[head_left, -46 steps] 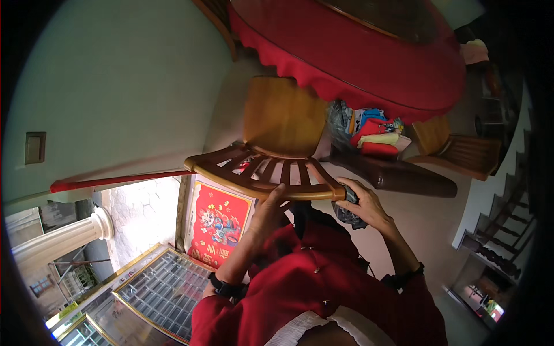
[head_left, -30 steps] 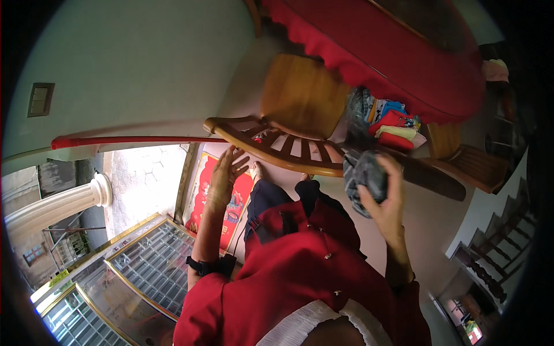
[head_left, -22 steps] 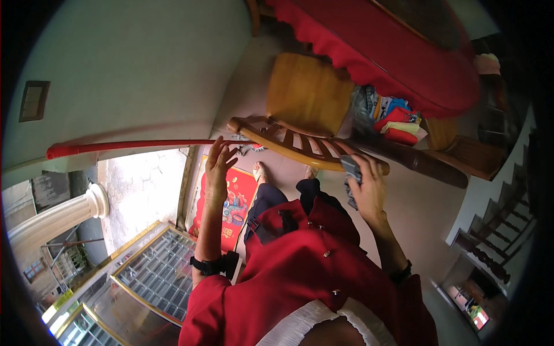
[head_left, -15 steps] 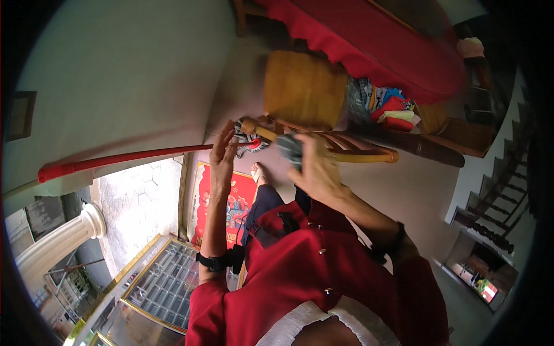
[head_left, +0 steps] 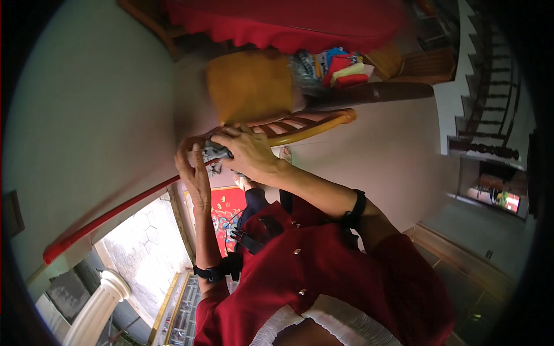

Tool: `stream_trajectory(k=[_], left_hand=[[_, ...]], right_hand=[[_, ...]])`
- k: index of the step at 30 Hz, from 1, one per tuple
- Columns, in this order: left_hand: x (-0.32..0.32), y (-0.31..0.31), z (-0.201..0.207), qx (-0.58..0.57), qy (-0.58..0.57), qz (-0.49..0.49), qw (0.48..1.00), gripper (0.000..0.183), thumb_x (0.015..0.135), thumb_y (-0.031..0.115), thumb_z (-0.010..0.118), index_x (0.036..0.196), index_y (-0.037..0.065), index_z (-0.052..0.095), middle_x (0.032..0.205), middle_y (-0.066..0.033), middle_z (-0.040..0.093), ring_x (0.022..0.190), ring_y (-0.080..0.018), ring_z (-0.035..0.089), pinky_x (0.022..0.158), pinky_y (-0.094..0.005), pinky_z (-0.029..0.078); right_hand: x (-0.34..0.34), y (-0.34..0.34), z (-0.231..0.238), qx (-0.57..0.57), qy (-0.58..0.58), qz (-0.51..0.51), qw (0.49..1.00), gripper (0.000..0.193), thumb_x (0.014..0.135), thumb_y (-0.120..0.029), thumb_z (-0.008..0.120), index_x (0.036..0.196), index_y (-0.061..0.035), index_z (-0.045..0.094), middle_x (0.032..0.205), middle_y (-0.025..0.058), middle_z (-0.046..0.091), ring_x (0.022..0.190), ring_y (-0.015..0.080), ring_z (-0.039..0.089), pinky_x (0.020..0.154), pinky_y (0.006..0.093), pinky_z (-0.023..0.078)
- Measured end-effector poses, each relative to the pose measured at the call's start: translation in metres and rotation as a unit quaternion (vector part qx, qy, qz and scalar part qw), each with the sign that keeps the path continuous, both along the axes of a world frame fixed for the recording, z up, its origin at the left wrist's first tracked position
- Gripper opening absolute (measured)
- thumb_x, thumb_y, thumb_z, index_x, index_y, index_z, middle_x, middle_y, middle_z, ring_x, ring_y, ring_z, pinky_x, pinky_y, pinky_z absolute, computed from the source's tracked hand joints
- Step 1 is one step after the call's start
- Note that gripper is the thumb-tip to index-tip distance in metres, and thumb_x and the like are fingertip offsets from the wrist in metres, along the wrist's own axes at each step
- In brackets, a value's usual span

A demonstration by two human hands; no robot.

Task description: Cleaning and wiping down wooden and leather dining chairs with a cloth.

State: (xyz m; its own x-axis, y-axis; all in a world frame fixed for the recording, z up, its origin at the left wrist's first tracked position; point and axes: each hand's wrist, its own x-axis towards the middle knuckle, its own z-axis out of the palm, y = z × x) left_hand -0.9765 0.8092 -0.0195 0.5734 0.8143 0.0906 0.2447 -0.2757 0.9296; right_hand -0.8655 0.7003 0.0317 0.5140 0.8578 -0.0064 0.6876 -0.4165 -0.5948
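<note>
My right hand (head_left: 252, 153) is closed over a bunched grey cloth (head_left: 218, 150), its back turned up and its fingers pointing left. Against the cloth's left end, my left hand (head_left: 193, 176) has its fingers bent round it; part of their contact is hidden. Both hands are in front of the far left end of a wooden chair's curved backrest (head_left: 314, 128). Whether the cloth touches the wood I cannot tell. A red pole (head_left: 124, 209) passes behind my left hand, with a grey stringy mop head (head_left: 214, 169) near its end.
Beyond the backrest is the chair's yellow-brown seat (head_left: 249, 85). Behind it stands a table with a red cloth (head_left: 300, 26). Bright folded fabrics (head_left: 346, 69) lie to its right. A red patterned mat (head_left: 225, 207) is by my feet, and a staircase (head_left: 490, 109) rises at right.
My right hand has carried the grey cloth left to meet my left hand, whose spread fingers have bent round its end. The view has turned, so the chair and table sit further left.
</note>
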Motion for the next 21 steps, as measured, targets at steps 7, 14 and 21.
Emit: stream_trajectory(k=[7, 14, 21], left_hand=[[0.046, 0.011, 0.002, 0.301, 0.062, 0.026, 0.951, 0.028, 0.091, 0.025, 0.055, 0.113, 0.007, 0.058, 0.106, -0.0121, 0.060, 0.098, -0.0267, 0.055, 0.084, -0.0376, 0.043], [0.059, 0.007, -0.003, 0.319, 0.215, 0.101, 0.918, 0.016, 0.085, 0.023, 0.056, 0.092, 0.016, 0.068, 0.086, -0.0027, 0.067, 0.080, -0.0236, 0.063, 0.069, -0.0370, 0.050], [0.042, 0.022, 0.002, 0.078, 0.079, 0.006, 0.994, 0.025, 0.092, 0.026, 0.052, 0.103, 0.009, 0.065, 0.093, -0.0058, 0.068, 0.077, -0.0201, 0.067, 0.067, -0.0308, 0.052]], right_hand=[[0.072, -0.126, 0.032, -0.142, 0.134, -0.143, 0.970, 0.045, 0.069, -0.016, 0.067, 0.113, -0.0206, 0.062, 0.105, 0.0062, 0.062, 0.096, 0.0246, 0.060, 0.080, 0.0387, 0.049], [0.118, -0.173, 0.023, -0.135, -0.088, -0.192, 0.968, 0.033, 0.073, -0.017, 0.066, 0.106, -0.0184, 0.064, 0.115, 0.0071, 0.054, 0.104, 0.0287, 0.054, 0.084, 0.0406, 0.046], [0.074, -0.103, 0.014, -0.178, 0.020, -0.104, 0.978, 0.043, 0.076, -0.029, 0.061, 0.112, -0.0054, 0.057, 0.114, 0.0169, 0.055, 0.096, 0.0339, 0.059, 0.082, 0.0430, 0.047]])
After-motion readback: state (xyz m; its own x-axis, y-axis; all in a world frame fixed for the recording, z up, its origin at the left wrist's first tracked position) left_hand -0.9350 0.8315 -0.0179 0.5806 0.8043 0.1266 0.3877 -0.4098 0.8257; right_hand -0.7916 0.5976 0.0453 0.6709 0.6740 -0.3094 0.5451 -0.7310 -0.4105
